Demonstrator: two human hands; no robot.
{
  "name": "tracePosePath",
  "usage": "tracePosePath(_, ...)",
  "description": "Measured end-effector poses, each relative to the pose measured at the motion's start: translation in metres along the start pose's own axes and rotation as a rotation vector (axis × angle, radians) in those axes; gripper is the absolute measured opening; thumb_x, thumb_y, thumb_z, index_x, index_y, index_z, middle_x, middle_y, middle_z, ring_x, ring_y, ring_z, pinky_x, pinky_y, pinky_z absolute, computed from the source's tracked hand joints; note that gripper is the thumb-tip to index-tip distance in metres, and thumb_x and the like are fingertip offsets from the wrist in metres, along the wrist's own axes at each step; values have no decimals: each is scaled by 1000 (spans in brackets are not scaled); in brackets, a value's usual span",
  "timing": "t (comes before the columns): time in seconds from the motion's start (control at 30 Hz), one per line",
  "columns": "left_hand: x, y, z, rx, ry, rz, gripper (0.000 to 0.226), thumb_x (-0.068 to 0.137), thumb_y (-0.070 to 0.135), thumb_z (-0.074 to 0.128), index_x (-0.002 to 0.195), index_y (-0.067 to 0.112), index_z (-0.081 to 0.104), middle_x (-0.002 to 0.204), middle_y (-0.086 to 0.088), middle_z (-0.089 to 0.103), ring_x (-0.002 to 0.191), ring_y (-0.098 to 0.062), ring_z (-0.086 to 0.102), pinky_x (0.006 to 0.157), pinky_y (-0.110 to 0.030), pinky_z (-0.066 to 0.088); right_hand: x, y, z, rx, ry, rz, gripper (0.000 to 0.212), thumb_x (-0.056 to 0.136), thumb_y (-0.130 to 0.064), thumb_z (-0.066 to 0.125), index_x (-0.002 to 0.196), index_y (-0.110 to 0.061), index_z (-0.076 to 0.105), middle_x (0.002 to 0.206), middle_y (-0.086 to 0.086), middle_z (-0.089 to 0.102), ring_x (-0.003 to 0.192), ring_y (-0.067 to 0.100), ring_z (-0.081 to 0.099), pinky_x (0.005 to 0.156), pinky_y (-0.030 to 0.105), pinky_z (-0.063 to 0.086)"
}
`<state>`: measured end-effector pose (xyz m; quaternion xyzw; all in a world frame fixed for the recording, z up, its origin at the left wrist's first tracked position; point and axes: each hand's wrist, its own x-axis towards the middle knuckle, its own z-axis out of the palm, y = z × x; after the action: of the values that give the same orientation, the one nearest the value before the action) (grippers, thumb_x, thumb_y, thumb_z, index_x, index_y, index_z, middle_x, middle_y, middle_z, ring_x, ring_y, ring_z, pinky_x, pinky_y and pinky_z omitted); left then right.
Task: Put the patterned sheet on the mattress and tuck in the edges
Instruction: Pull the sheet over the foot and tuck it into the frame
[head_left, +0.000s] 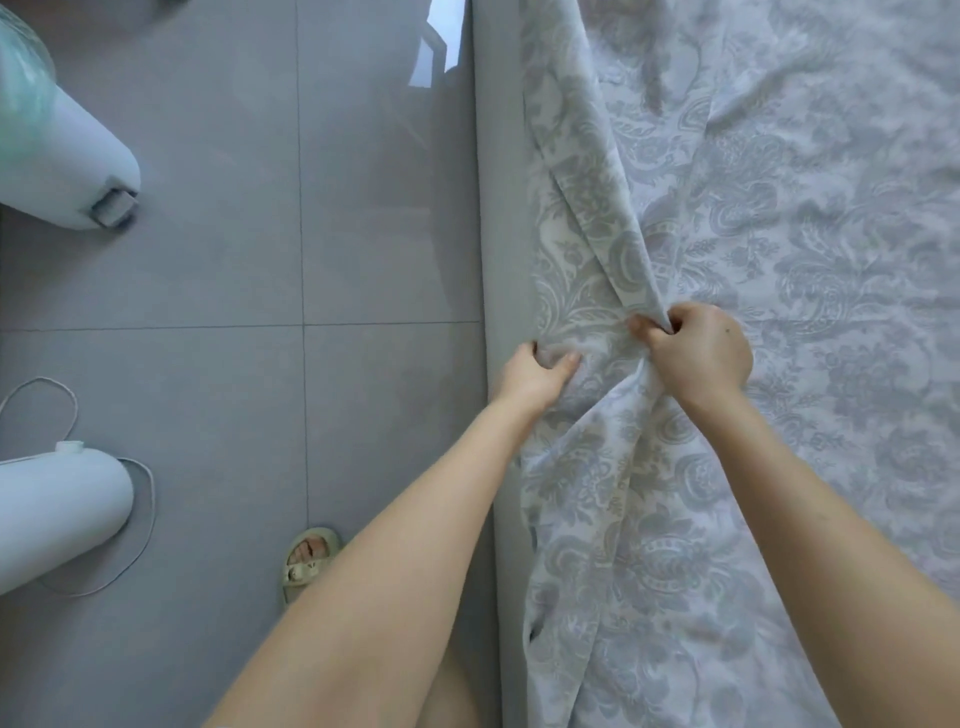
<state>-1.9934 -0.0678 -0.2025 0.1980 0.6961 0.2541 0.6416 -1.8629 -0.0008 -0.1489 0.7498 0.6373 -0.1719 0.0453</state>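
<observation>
Both hands, left (535, 376) and right (696, 358), fisted, apparently gripping sheet (597, 291).

Just the one view here, a wide-angle head cam looking pretty much straight down from standing height, so both forearms reach up into frame from the bottom edge. It sits right over the bed's side edge: gray tile floor (208, 260) fills the left half, the patterned sheet (805, 234) the right, with the edges bowed by the lens.
</observation>
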Motion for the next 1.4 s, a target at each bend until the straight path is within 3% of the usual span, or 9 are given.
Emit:
tracePosePath(0.07, 12, -7, -1, 60, 95, 49, 36, 86, 37, 63, 107, 8, 60, 105, -8, 65, 101, -28, 62, 85, -36, 49, 3, 1, 4, 26, -22, 12, 49, 88, -40, 60, 54, -15, 36, 53, 0, 40, 54, 22, 41, 46, 29, 21)
tracePosePath(0.13, 14, -11, -9, 23, 193, 119, 33, 86, 30, 66, 63, 13, 49, 62, -2, 51, 62, -22, 50, 61, -32, 38, 3, 1, 5, 78, -27, 20, 49, 87, -40, 60, 53, -15, 36, 53, -1, 40, 50, 18, 38, 46, 29, 22)
tracePosePath(0.27, -6, -15, -45, 85, 302, 315, 50, 91, 26, 60, 49, 16, 33, 48, 3, 27, 50, -14, 26, 53, -31, 19, -8, -4, 9, 193, -35, -31, 48, 86, -42, 61, 53, -15, 38, 51, 0, 40, 55, 22, 40, 50, 33, 26)
tracePosePath(0.4, -18, -27, -118, 66, 531, 312, 38, 92, 22, 59, 61, 0, 55, 58, -5, 34, 60, -14, 30, 54, -31, 20, -22, -13, 14, 277, -85, -89, 41, 85, -55, 55, 78, -16, 65, 77, -2, 65, 77, 19, 59, 70, 37, 46)
tracePosePath(0.6, -44, -75, -204, 281, 839, -61, 49, 94, 29, 52, 52, 12, 33, 51, -8, 28, 57, -29, 31, 52, -37, 21, -31, -20, 16, 250, -108, -134, 42, 92, -55, 45, 87, -19, 66, 76, -9, 62, 84, 15, 61, 69, 31, 45)
tracePosePath(0.7, -35, -93, -206, 206, 640, -222, 58, 89, 50, 50, 103, -5, 59, 101, -30, 61, 103, -47, 54, 84, -45, 45, -30, -20, 17, 239, -123, -132, 41, 93, -52, 45, 86, -17, 66, 75, -9, 60, 81, 15, 59, 65, 28, 40)
tracePosePath(0.8, -18, -76, -194, 113, 535, -235, 68, 93, 47, 47, 146, 9, 27, 151, -15, 31, 136, -34, 33, 109, -44, 29, -27, -22, 15, 208, -139, -128, 40, 94, -49, 44, 88, -17, 65, 76, -9, 59, 78, 14, 56, 64, 28, 38)
tracePosePath(1.03, 16, -26, -178, 96, 494, -123, 56, 95, 36, 46, 143, 11, 35, 150, -9, 36, 137, -28, 33, 113, -38, 28, -19, -32, 3, 153, -148, -100, 36, 96, -42, 45, 87, -13, 65, 75, -5, 61, 78, 19, 59, 60, 28, 39)
tracePosePath(1.4, 54, 44, -201, 99, 335, -170, 54, 92, 39, 49, 138, 14, 41, 142, -8, 45, 127, -34, 47, 104, -49, 40, 47, -101, -23, -32, -57, -89, 46, 89, -42, 57, 127, -17, 51, 123, 4, 56, 109, 25, 54, 77, 35, 44)
